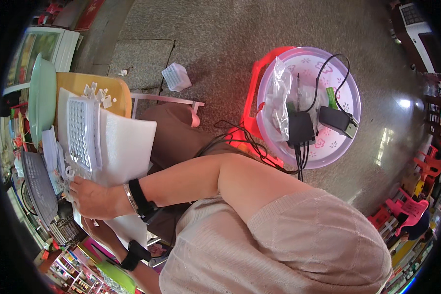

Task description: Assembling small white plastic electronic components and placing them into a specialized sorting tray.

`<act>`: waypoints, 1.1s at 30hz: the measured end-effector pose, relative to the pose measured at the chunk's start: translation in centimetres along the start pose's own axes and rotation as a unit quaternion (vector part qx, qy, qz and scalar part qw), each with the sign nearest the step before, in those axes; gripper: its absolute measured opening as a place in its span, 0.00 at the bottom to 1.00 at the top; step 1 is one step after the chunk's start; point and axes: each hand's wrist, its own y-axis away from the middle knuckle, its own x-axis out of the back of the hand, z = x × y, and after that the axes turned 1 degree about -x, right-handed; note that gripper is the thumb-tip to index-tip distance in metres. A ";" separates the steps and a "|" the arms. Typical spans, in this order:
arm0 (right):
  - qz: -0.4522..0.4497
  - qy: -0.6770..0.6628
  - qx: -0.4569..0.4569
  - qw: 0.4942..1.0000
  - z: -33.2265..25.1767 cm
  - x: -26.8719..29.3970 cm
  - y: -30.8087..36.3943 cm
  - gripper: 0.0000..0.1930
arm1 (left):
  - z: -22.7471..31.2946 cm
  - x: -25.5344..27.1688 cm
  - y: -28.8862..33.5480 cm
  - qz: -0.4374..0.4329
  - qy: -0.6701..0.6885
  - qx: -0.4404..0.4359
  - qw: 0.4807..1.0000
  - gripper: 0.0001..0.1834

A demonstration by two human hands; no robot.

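Note:
My right hand (91, 198) reaches across the work surface beside a small white ring-shaped piece (69, 171). Its fingers are bent together at the edge of some clear, glinting material, and what they pinch is too small to name. Below it my left hand (99, 233) is partly covered by the right one, with its fingers curled and a tiny pale bit near the fingertips. Just beyond the right hand lies a white tray (83, 134) with rows of clear round pieces. A white foam sheet (127, 147) is under the tray. Several small white pieces (102, 96) are heaped at the far end.
The yellow wooden top (117, 93) has a green basin (41, 98) and a grey basket (39, 188) beside it. A white block (176, 77) rests on the floor. A flowered basin (345, 142) with black devices (301, 128) and cables stands on a red stool (254, 93).

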 end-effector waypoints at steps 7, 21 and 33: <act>-0.019 -0.003 -0.010 1.000 -0.4 -0.4 -0.1 0.10 | -0.1 0.1 0.5 0.003 0.004 0.010 1.000 0.15; -0.023 -0.025 -0.026 0.999 -0.5 -0.8 0.0 0.10 | -0.4 -0.2 1.1 -0.019 -0.006 0.085 0.996 0.13; -0.056 -0.009 -0.007 0.998 -0.3 0.0 0.0 0.09 | 2.4 0.4 1.4 0.015 -0.029 0.098 0.995 0.11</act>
